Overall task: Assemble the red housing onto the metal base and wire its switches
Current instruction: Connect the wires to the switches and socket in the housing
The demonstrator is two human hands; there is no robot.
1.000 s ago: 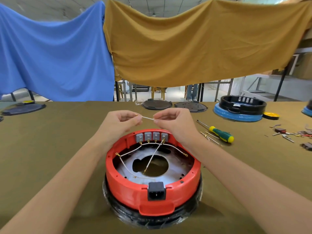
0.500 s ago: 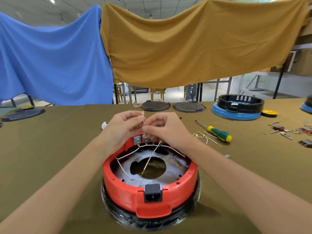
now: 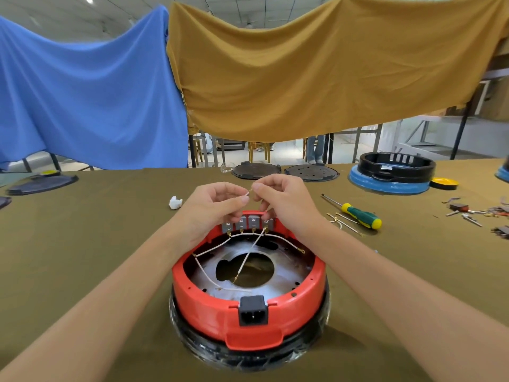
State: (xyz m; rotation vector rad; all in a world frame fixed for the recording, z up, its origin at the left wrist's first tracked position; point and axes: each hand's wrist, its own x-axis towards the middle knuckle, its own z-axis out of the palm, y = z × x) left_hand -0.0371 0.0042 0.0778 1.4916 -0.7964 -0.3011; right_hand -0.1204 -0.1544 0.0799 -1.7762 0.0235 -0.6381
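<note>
White, thin wire [image 3: 246, 194] at frame centre looks limp and light; we pinch it with left hand [image 3: 212, 208] and right hand [image 3: 283, 199], each grip near its terminal end, above the switches [image 3: 248, 222] in the red housing [image 3: 248, 307].

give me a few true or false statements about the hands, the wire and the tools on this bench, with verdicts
1. Both hands, left hand and right hand, pinch a short white wire above the red housing. True.
2. The screwdriver lies to the left of the housing. False: it lies to the right, on the table.
3. A black power socket sits in the housing's near wall. True.
4. The switches sit along the housing's near rim. False: they line the far rim, below the hands.
5. The screwdriver handle is red. False: it is green and yellow.
</note>
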